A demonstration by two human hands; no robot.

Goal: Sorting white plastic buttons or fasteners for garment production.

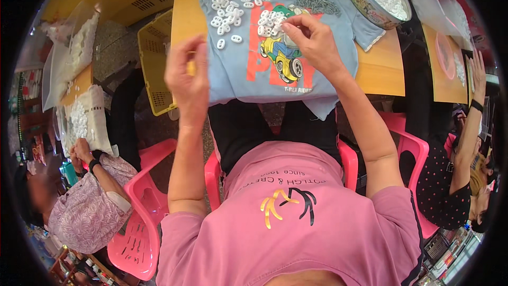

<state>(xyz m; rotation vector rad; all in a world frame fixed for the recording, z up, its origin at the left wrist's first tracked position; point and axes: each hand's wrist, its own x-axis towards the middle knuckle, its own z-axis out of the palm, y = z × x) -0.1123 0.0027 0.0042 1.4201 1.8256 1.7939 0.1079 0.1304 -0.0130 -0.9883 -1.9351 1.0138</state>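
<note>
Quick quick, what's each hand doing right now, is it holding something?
Left hand: half-curled and blurry; can't tell if it holds anything.
Right hand: pinching at the white pieces; can't tell if it grips one.

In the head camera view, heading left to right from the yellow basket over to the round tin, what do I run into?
Yellow basket, left hand, larger spread of white pieces, right hand, round tin.

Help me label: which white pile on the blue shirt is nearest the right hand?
The smaller pile, by the right hand; the larger pile lies farther left.
</note>
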